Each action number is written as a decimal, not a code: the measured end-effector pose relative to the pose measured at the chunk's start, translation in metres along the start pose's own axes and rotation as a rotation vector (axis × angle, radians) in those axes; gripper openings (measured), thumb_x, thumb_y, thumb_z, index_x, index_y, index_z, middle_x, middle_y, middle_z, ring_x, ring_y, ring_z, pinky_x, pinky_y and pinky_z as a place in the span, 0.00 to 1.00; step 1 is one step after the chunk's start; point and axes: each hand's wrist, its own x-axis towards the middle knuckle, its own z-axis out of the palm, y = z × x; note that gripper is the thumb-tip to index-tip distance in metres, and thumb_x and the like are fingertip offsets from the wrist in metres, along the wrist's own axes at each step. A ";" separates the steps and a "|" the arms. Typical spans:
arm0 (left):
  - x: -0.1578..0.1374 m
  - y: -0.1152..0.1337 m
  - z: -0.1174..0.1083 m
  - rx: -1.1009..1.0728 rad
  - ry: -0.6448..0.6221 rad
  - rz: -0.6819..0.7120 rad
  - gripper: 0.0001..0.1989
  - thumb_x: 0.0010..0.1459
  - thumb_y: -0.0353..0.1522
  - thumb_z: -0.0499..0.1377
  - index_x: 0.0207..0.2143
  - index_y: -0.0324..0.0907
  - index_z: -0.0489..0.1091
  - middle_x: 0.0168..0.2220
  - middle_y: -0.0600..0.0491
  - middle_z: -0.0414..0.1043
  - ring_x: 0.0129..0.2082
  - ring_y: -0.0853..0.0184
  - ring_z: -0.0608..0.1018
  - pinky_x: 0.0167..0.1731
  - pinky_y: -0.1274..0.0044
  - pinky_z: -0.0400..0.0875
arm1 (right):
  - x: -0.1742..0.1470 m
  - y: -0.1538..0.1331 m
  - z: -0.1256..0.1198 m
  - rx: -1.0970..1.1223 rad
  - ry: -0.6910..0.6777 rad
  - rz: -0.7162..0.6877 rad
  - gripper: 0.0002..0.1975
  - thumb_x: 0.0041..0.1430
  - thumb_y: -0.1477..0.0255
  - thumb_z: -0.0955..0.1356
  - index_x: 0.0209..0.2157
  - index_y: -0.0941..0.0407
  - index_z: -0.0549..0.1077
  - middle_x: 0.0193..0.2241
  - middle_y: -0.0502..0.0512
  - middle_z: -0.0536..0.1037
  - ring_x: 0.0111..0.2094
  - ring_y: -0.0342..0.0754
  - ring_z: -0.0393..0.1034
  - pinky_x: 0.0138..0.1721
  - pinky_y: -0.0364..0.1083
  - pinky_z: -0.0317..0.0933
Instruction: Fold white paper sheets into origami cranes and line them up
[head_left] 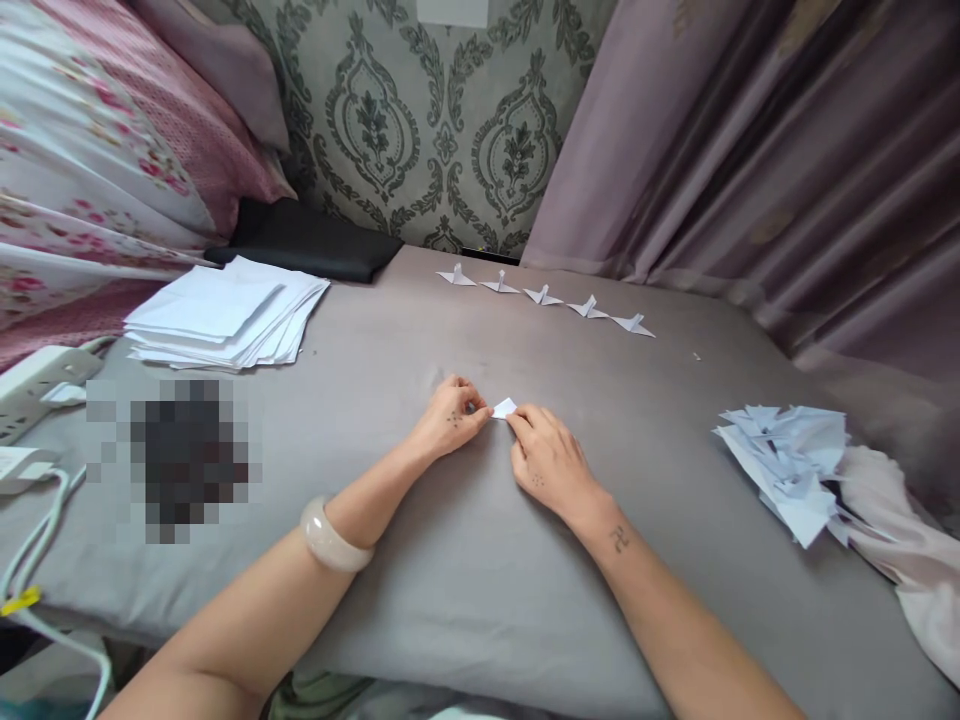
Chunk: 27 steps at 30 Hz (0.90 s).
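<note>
Right, from my far-off seat I've got both bare hands in front of me, meeting over the grey, cloth-covered tabletop (420, 590). Between them, at mid-table, sits the small, pointed piece of folded white paper (505, 408). The left hand (452, 418) has thumb and forefinger pinched at its left corner; the right hand (551, 455) has its fingertips bunched at the right edge, though I can't tell whether its thumb is underneath. And here's my worry: the piece is tiny and the fingers hide its ends, so a crease could easily run crooked. Uneven pulling from the two sides might tear a corner or skew the point, and that cloth looks soft enough to blunt a fold pressed against it. Up beyond, five white, winged folded-paper shapes (543, 296) stand in a slanting row; a tug on the cloth could topple them. Off left, the uneven stack of white paper sheets (217, 305) might slide if an elbow caught it.
</note>
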 end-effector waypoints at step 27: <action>-0.024 0.011 0.002 0.520 -0.108 0.431 0.14 0.59 0.22 0.47 0.39 0.39 0.69 0.40 0.46 0.69 0.40 0.61 0.69 0.41 0.71 0.67 | -0.001 -0.008 -0.009 -0.158 -0.089 -0.055 0.20 0.59 0.79 0.58 0.52 0.56 0.68 0.43 0.60 0.71 0.42 0.53 0.63 0.42 0.49 0.60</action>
